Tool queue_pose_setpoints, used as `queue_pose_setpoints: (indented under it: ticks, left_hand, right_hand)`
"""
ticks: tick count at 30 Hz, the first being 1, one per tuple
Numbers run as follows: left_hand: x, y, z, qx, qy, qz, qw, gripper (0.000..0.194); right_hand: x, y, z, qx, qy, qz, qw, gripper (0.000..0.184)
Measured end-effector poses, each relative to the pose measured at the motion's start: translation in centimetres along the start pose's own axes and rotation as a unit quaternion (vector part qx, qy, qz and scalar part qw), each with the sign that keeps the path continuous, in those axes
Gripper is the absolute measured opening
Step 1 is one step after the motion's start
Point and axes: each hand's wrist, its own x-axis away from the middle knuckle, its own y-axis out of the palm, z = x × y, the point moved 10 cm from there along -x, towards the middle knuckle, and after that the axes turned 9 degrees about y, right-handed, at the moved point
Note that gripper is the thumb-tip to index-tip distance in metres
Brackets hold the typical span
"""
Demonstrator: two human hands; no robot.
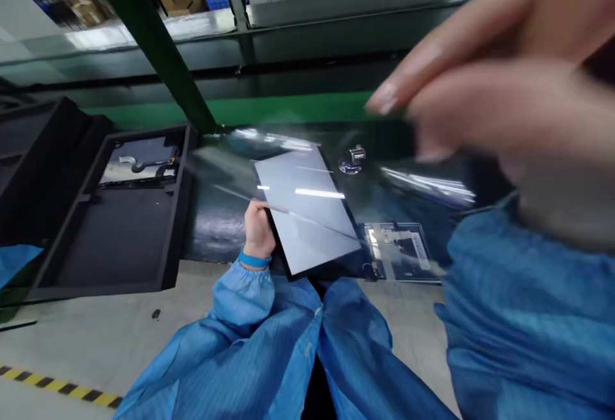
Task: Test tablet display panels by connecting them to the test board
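My left hand, with a blue band at the wrist, is closed on the left edge of a flat display panel. The panel has a pale grey face and a black border, and it is tilted above the dark bench. Large and blurred, my right hand is raised close to the camera at the upper right, its fingers bent together. A clear plastic film with bright glare spreads below it, across and in front of the panel. The film appears to be in my right fingers, though blur hides the exact grip.
A black foam tray on the left holds a flat part with a ribbon cable. Beyond the panel sits a small shiny metal piece on a round base. A thin electronic part lies right of the panel. A green post slants behind.
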Motion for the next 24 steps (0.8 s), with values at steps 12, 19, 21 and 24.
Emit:
queue_pose_setpoints:
  ticks: [12,19,21,24]
  left_hand:
    - [4.2,1.1,-1.7,0.012,-0.17,-0.053,0.984,0.036]
    - [4.6,0.9,-1.6,0.029,-0.186,-0.05,0.981,0.046]
    - [4.6,1.1,-1.5,0.029,-0.186,-0.057,0.98,0.05]
    - [4.4,1.1,-1.5,0.026,-0.189,-0.064,0.98,0.053]
  right_hand:
    - [-2.8,3.0,11.4,-0.196,0.106,0.029,0.974,0.03]
    - [-1.5,3.3,12.0,-0.278,0.119,0.046,0.952,0.033]
    - [-1.4,3.0,11.6,-0.327,0.133,0.037,0.935,0.034]
    - [-1.2,2.7,10.9,-0.423,0.156,0.016,0.892,0.038]
